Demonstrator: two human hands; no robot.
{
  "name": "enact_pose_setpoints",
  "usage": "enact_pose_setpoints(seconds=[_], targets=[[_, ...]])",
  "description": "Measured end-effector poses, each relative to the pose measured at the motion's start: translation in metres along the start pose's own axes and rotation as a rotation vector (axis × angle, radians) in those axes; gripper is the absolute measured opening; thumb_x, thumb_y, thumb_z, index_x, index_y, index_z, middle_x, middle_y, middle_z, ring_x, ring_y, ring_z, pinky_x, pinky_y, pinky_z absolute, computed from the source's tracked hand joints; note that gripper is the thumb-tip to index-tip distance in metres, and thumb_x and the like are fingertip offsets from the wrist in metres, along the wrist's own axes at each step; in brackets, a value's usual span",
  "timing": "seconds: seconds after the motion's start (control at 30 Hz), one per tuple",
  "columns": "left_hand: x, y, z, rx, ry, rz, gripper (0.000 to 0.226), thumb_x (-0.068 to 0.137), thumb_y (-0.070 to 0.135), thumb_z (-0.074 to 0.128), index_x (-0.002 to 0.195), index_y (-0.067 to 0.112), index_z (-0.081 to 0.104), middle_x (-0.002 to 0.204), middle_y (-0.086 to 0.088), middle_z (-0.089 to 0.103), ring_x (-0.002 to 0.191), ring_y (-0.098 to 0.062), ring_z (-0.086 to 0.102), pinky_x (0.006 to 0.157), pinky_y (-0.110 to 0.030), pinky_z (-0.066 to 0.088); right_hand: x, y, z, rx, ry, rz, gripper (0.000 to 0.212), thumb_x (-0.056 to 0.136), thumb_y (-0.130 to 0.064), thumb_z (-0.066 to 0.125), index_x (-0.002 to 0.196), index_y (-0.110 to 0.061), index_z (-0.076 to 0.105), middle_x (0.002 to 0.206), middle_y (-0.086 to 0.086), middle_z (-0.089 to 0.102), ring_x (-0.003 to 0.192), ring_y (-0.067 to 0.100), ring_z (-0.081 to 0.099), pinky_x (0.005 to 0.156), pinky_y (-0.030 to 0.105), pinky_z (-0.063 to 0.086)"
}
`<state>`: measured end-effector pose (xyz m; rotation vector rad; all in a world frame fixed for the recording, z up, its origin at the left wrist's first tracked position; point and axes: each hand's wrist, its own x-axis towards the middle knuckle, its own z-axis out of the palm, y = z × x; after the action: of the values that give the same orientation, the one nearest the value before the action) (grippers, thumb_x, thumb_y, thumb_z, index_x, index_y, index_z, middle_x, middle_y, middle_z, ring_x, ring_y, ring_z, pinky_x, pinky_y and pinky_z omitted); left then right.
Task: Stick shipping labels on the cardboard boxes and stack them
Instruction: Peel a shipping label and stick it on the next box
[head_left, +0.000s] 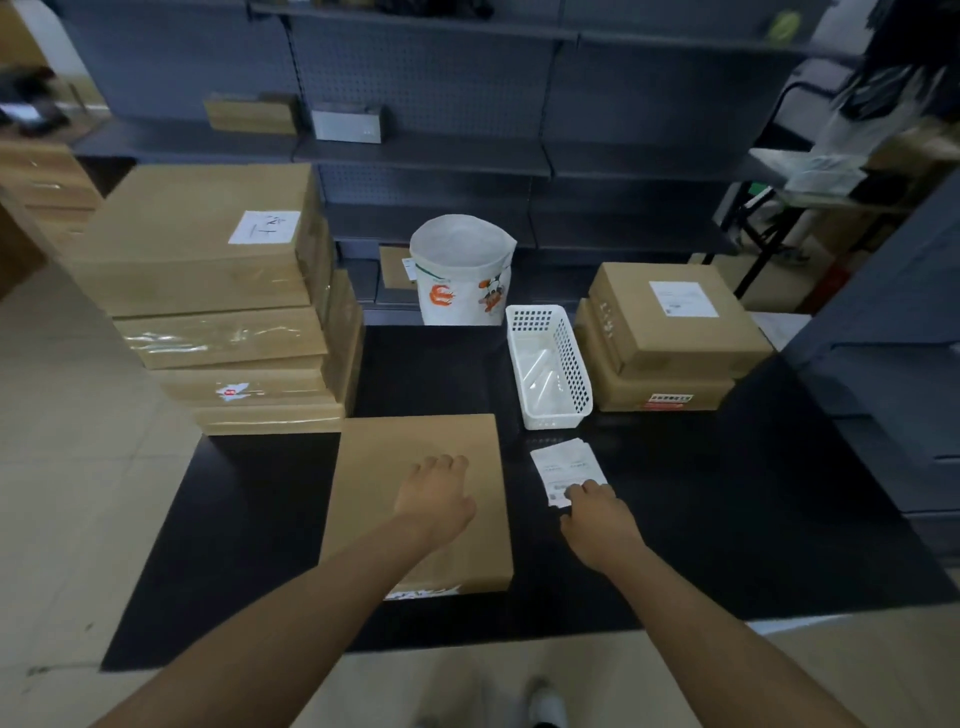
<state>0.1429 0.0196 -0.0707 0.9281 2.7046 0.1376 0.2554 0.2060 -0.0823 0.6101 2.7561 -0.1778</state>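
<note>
A flat cardboard box (363, 493) lies on the black table (727, 519) in front of me, its top bare. My left hand (434, 493) rests on its top with the fingers spread. Right of the box lies a small pile of white shipping labels (563, 460). My right hand (597, 512) touches the near end of that pile with its fingertips; whether it pinches a label I cannot tell. A tall stack of several cardboard boxes (223, 291) stands at the left, with a label on the top one. Two labelled boxes (670, 332) are stacked at the right.
A white perforated plastic basket (550, 364) stands between the label pile and the right stack. Behind it sits a white bag with orange print (462, 270). Dark metal shelving (441, 156) runs along the back. A grey cabinet (893, 338) borders the table's right side.
</note>
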Motion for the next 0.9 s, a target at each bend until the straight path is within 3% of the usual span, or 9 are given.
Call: enact_pose_setpoints(seconds=[0.2,0.47,0.9], targets=[[0.055,0.065,0.012,-0.079,0.002,-0.009,0.048,0.092,0.035,0.049,0.136,0.017,0.042,0.133,-0.004,0.050,0.122,-0.023,0.045,0.103,-0.033,0.034,0.034,0.065,-0.002,0.039,-0.044,-0.038,0.039,0.095,-0.024,0.046,0.133,-0.012,0.046,0.131,0.007,0.048,0.117,0.023,0.045,0.095,0.032,0.042],[0.097,0.131,0.034,-0.015,-0.064,-0.051,0.045,0.092,0.034,0.049,0.133,0.016,0.045,0.128,-0.004,0.052,0.116,-0.022,0.047,0.096,-0.031,0.037,0.078,0.116,0.002,0.080,-0.110,-0.159,0.039,0.095,-0.019,0.046,0.133,-0.011,0.046,0.129,0.008,0.048,0.116,0.023,0.045,0.094,0.032,0.044],[0.137,0.144,0.093,-0.028,-0.163,-0.060,0.042,0.092,0.034,0.054,0.129,0.015,0.049,0.127,-0.005,0.053,0.113,-0.022,0.050,0.095,-0.034,0.041,0.123,0.117,0.050,0.368,-0.164,0.088,0.038,0.094,-0.025,0.058,0.129,-0.013,0.049,0.129,0.006,0.050,0.117,0.021,0.048,0.095,0.036,0.048]])
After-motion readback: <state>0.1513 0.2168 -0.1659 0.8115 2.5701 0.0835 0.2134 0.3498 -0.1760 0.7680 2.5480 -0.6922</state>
